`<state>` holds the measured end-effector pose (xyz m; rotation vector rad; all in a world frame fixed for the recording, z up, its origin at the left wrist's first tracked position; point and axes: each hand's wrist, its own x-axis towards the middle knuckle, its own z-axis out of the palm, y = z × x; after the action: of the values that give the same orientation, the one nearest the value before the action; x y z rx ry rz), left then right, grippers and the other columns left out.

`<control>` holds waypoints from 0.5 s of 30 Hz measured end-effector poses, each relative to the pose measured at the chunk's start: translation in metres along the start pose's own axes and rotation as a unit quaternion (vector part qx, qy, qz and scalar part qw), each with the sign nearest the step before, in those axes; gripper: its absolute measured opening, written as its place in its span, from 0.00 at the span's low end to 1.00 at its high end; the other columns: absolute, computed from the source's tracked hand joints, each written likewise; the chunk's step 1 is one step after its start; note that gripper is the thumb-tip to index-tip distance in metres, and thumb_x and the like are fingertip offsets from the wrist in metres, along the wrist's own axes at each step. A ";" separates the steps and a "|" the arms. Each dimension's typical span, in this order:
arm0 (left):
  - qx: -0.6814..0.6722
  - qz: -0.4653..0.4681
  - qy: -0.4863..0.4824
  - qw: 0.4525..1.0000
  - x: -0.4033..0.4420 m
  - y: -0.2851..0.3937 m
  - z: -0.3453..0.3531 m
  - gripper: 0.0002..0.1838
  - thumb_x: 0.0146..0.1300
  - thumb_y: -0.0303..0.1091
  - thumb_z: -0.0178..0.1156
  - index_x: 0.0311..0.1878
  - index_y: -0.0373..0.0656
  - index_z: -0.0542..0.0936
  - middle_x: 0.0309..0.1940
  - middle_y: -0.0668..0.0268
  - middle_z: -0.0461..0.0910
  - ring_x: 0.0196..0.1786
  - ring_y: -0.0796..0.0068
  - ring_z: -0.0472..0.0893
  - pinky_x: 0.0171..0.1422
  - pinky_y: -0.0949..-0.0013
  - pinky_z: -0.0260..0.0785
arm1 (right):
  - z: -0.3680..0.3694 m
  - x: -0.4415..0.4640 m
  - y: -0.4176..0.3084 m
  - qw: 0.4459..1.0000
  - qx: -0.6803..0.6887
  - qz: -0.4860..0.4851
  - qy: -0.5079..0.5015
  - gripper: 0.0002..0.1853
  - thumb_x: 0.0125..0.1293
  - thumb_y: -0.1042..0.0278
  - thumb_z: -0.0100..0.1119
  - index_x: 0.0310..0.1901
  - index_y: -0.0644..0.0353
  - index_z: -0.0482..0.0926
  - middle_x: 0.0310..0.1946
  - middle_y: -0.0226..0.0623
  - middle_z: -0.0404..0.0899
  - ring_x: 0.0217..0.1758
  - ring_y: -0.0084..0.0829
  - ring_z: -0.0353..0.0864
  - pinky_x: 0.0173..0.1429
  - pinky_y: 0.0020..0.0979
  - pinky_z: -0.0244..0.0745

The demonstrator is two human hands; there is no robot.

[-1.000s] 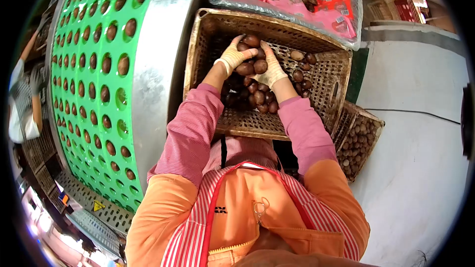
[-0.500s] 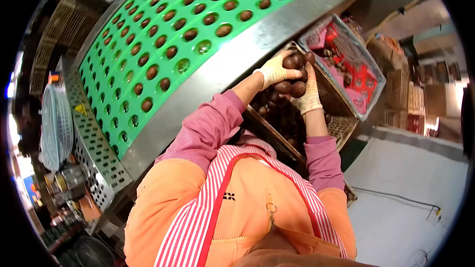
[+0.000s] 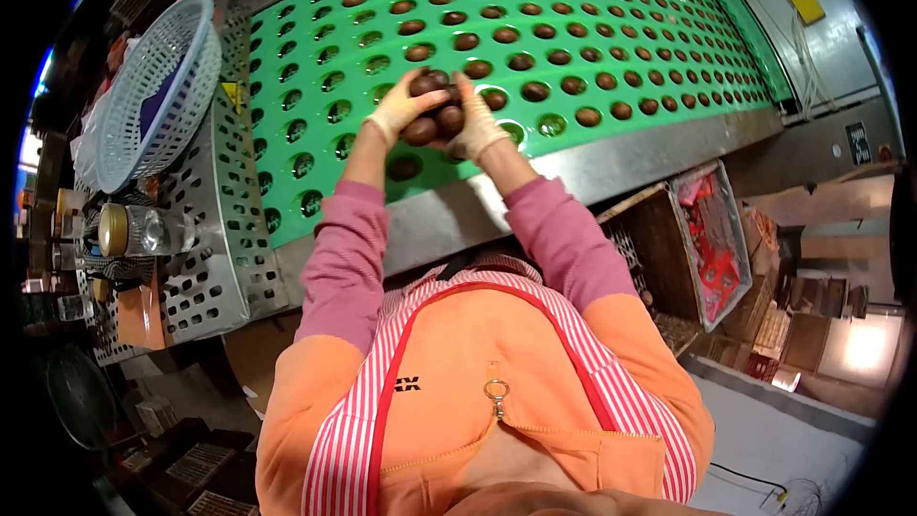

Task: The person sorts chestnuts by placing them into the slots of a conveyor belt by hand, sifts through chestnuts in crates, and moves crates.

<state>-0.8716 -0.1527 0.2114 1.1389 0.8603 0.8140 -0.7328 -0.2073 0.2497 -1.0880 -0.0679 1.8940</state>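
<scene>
Smooth dark brown eggs (image 3: 420, 131) are bunched between my two hands over the green holed sheet (image 3: 444, 175). My left hand (image 3: 394, 117), in a pale glove, curls round the bunch from the left. My right hand (image 3: 478, 131), gloved alike, closes on it from the right with the thumb up. Brown eggs sit singly in many of the sheet's round holes, while several holes near my hands and to the left hold none. One egg (image 3: 405, 167) lies just below my hands, near the metal edge.
A metal rim (image 3: 430, 220) borders the sheet in front of me. On the left stand a pale blue basket (image 3: 205, 48) and a lidded glass jar (image 3: 153, 231) by a perforated metal plate (image 3: 224, 258). To the right are a wooden crate (image 3: 654, 248) and a bin with red pieces (image 3: 716, 248).
Both hands have moved left from the crate of eggs to above the green sheet, carrying a bunch of eggs. The view has turned left with them.
</scene>
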 end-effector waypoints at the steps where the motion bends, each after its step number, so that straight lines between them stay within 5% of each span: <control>1: -0.004 0.013 0.020 1.000 -0.003 -0.014 -0.034 0.45 0.50 0.45 0.75 0.70 0.44 0.64 0.62 0.59 0.72 0.61 0.65 0.74 0.66 0.62 0.68 | 0.013 0.028 0.017 0.999 -0.026 0.019 -0.008 0.40 0.50 0.28 0.66 0.62 0.41 0.70 0.61 0.37 0.72 0.60 0.45 0.73 0.60 0.57 0.72; 4: -0.046 0.000 0.113 0.992 -0.034 -0.033 -0.101 0.42 0.52 0.41 0.74 0.68 0.42 0.66 0.59 0.59 0.73 0.60 0.66 0.74 0.65 0.63 0.69 | 0.065 0.056 0.057 0.989 -0.143 0.034 -0.006 0.37 0.54 0.32 0.64 0.62 0.42 0.71 0.60 0.36 0.73 0.59 0.44 0.74 0.59 0.55 0.73; 5: -0.077 0.037 0.122 0.989 -0.030 -0.062 -0.127 0.39 0.53 0.38 0.74 0.67 0.42 0.68 0.58 0.61 0.74 0.59 0.67 0.75 0.64 0.63 0.70 | 0.074 0.067 0.066 0.975 -0.207 0.020 -0.080 0.36 0.57 0.36 0.63 0.64 0.43 0.69 0.60 0.36 0.72 0.57 0.42 0.74 0.58 0.55 0.74; 9: -0.143 0.045 0.282 0.947 -0.055 -0.105 -0.174 0.32 0.53 0.38 0.74 0.60 0.44 0.72 0.50 0.65 0.77 0.47 0.72 0.79 0.48 0.67 0.76 | 0.091 0.111 0.097 0.929 -0.368 -0.035 -0.013 0.35 0.50 0.57 0.74 0.61 0.48 0.72 0.53 0.38 0.76 0.53 0.42 0.76 0.44 0.48 0.80; 10: -0.129 0.041 0.323 0.937 -0.065 -0.095 -0.173 0.30 0.54 0.39 0.73 0.58 0.44 0.72 0.49 0.66 0.77 0.46 0.73 0.79 0.44 0.68 0.76 | 0.090 0.120 0.099 0.873 -0.479 -0.089 -0.038 0.35 0.48 0.60 0.73 0.61 0.48 0.73 0.52 0.42 0.78 0.51 0.42 0.78 0.48 0.44 0.79; 12: -0.173 0.025 0.379 0.909 -0.083 -0.091 -0.175 0.30 0.52 0.38 0.75 0.57 0.49 0.73 0.44 0.70 0.77 0.36 0.76 0.80 0.25 0.74 0.69 | 0.067 0.146 0.106 0.775 -0.600 -0.178 -0.087 0.35 0.50 0.63 0.71 0.63 0.47 0.72 0.47 0.39 0.80 0.43 0.33 0.80 0.38 0.39 0.81; 15: -0.210 0.030 0.433 0.876 -0.093 -0.108 -0.191 0.33 0.50 0.35 0.75 0.59 0.49 0.70 0.44 0.69 0.76 0.37 0.77 0.79 0.24 0.75 0.72 | 0.091 0.104 0.086 0.671 -0.719 -0.176 -0.039 0.34 0.50 0.65 0.69 0.63 0.46 0.73 0.43 0.40 0.82 0.42 0.29 0.80 0.41 0.35 0.80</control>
<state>-1.0715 -0.1800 0.0847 0.3734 1.2897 1.5277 -0.8752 -0.1471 0.1986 -1.7258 -1.9443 1.2616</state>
